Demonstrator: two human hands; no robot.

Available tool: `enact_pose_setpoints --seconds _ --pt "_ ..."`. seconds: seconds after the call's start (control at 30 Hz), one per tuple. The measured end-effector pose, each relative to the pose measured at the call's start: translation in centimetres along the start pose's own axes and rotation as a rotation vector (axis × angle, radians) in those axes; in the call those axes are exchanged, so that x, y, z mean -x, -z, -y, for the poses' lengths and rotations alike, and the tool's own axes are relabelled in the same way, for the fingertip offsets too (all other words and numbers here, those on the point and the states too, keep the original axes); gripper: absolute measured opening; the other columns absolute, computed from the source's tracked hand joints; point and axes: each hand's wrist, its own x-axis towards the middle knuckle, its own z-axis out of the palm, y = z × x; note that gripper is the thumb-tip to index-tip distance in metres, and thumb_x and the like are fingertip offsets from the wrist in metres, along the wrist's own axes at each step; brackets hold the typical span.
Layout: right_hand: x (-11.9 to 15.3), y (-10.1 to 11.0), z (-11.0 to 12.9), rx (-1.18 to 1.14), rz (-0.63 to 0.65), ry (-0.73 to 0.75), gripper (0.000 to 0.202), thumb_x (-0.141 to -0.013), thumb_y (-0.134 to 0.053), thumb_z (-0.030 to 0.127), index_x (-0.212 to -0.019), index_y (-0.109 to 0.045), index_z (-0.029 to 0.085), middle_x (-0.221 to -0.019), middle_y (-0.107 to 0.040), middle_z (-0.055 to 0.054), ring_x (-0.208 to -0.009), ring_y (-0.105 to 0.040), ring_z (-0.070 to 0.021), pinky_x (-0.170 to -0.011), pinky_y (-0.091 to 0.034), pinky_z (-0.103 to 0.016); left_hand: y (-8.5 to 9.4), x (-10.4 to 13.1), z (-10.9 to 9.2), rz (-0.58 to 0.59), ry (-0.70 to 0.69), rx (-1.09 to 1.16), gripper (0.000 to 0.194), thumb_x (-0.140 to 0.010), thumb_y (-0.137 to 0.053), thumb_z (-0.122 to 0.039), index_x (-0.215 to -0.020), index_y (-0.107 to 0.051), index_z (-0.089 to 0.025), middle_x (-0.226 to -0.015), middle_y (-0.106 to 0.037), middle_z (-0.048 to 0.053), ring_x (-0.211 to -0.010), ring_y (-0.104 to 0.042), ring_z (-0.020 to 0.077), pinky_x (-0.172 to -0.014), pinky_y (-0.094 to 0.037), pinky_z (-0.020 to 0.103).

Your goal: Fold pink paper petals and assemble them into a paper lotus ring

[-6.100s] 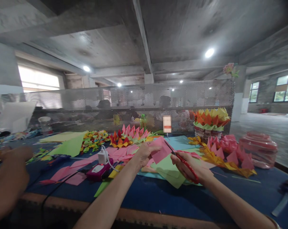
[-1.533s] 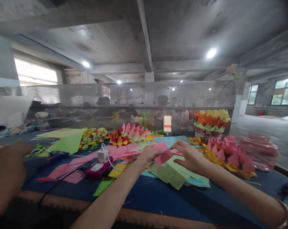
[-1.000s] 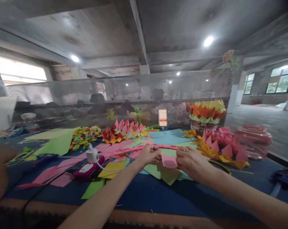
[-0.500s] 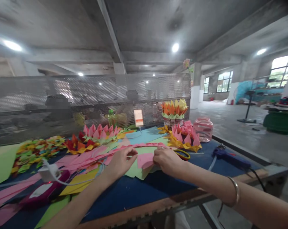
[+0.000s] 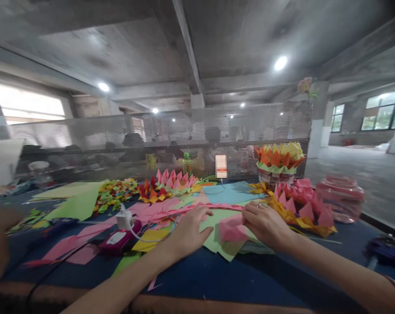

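Pink paper (image 5: 233, 230) sits at the fingertips of the right hand (image 5: 267, 226), its upper right corner clamped between thumb and fingers, the rest spreading out toward the left hand. The left hand (image 5: 191, 230) holds nothing: thumb and fingers are apart, the gap facing the pink paper without touching it. Under the paper, between both sets of fingers, lie pale green sheets (image 5: 224, 251) — whether the pink rests flat on them I cannot tell. A ring (image 5: 259, 206) shows on one right finger.

Just beyond the left fingertips a long pink strip (image 5: 181, 211) runs across toward the right hand, and farther past the fingers is a blue sheet (image 5: 228, 192). Left of the left fingers are a yellow sheet (image 5: 153, 241) and a purple power strip (image 5: 119, 244) with a white plug (image 5: 124, 218) standing in it. Past them, beyond the left hand, stand a pink flower (image 5: 174, 179) and a heap of scraps (image 5: 117, 194).

Beyond the right fingers is a basket (image 5: 276, 178) topped with folded petals; to the right of those fingers are a pink-and-yellow flower (image 5: 304, 207) and, farther off, a clear pinkish jar (image 5: 341, 201). Well left of all the fingers, a co-worker's arm (image 5: 0, 250) is blurred.
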Motion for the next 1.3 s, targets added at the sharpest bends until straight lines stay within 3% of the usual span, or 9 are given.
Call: enact_pose_setpoints --seconds 0.07,0.17,0.3,0.4,0.67,0.87,1.03,1.17,1.3 --pt "-0.2 0.0 0.0 0.007 -0.038 0.081 0.016 -0.085 -0.048 0.013 -0.073 -0.057 0.017 -0.077 -0.059 -0.004 -0.077 -0.050 -0.0153 -0.070 -0.036 -0.027 -0.8 -1.7 -0.2 0.032 -0.007 0.140 0.038 -0.070 -0.059 -0.020 -0.107 -0.055 -0.022 -0.114 -0.055 0.007 -0.108 -0.050 0.0219 -0.090 -0.040 0.034" --pt "-0.3 -0.2 -0.2 0.015 -0.103 0.210 0.018 -0.088 -0.044 0.012 -0.077 -0.058 0.017 -0.084 -0.062 -0.004 -0.083 -0.051 -0.0154 -0.077 -0.036 -0.030 -1.9 -4.2 0.1 0.125 0.194 0.489 0.055 -0.060 -0.064 -0.013 -0.113 -0.051 -0.019 -0.121 -0.051 0.012 -0.109 -0.049 0.0226 -0.081 -0.044 0.030" --pt "-0.1 -1.4 -0.8 0.002 -0.200 0.295 0.017 -0.090 -0.044 0.016 -0.087 -0.060 0.019 -0.096 -0.065 -0.003 -0.092 -0.053 -0.0166 -0.085 -0.035 -0.033 -2.7 -5.7 1.0 0.146 0.541 1.100 0.044 -0.066 -0.065 -0.019 -0.107 -0.054 -0.014 -0.107 -0.057 0.011 -0.088 -0.057 0.0149 -0.073 -0.044 0.025" --pt "0.0 -2.1 -0.7 -0.011 -0.263 0.293 0.020 -0.091 -0.042 0.015 -0.086 -0.061 0.020 -0.092 -0.066 -0.002 -0.091 -0.054 -0.0154 -0.091 -0.033 -0.035 -3.4 -5.3 1.3 0.202 0.561 1.343 0.039 -0.066 -0.071 -0.028 -0.100 -0.061 -0.011 -0.097 -0.061 0.010 -0.075 -0.057 0.0113 -0.071 -0.045 0.023" --pt "0.3 -1.8 0.2 -0.088 -0.179 0.307 0.024 -0.091 -0.042 0.024 -0.104 -0.062 0.025 -0.100 -0.067 -0.006 -0.095 -0.055 -0.0191 -0.090 -0.038 -0.037 -5.2 -4.2 1.8 0.207 0.513 1.248 0.038 -0.053 -0.078 -0.023 -0.089 -0.068 -0.011 -0.084 -0.066 0.007 -0.067 -0.058 0.0124 -0.064 -0.042 0.022" --pt "0.7 -2.4 0.1 -0.235 -0.091 0.029 0.026 -0.083 -0.051 0.018 -0.094 -0.068 0.033 -0.113 -0.059 -0.007 -0.107 -0.052 -0.0247 -0.080 -0.048 -0.037 -4.8 -3.8 1.1 0.211 0.482 1.169 0.033 -0.055 -0.075 -0.021 -0.087 -0.069 -0.014 -0.081 -0.067 0.004 -0.067 -0.058 0.0116 -0.062 -0.041 0.020" --pt "-0.3 -2.0 0.7 -0.514 -0.105 -0.199 0.010 -0.079 -0.062 0.031 -0.083 -0.071 0.030 -0.124 -0.053 -0.007 -0.113 -0.049 -0.0260 -0.089 -0.046 -0.041 -4.5 -3.9 0.8 0.156 0.421 1.154 0.039 -0.056 -0.076 -0.024 -0.093 -0.068 -0.013 -0.082 -0.066 0.005 -0.067 -0.058 0.0121 -0.066 -0.043 0.023" --pt "-2.2 -1.2 1.8 -0.755 -0.018 -0.377 0.017 -0.077 -0.063 0.038 -0.072 -0.069 0.023 -0.104 -0.063 -0.007 -0.100 -0.058 -0.0224 -0.084 -0.047 -0.034 -4.2 -3.9 0.9 0.076 0.293 1.015 0.034 -0.058 -0.077 -0.029 -0.085 -0.069 -0.011 -0.075 -0.064 0.004 -0.061 -0.054 0.0098 -0.057 -0.039 0.019" --pt "-3.9 -1.2 2.3 -0.878 -0.042 -0.447 0.023 -0.078 -0.061 0.039 -0.069 -0.067 0.019 -0.078 -0.067 -0.004 -0.077 -0.062 -0.0182 -0.068 -0.047 -0.027 -3.6 -4.0 0.6 0.071 0.276 1.075 0.041 -0.061 -0.075 -0.040 -0.086 -0.067 -0.009 -0.074 -0.064 0.006 -0.059 -0.055 0.0107 -0.058 -0.042 0.022"
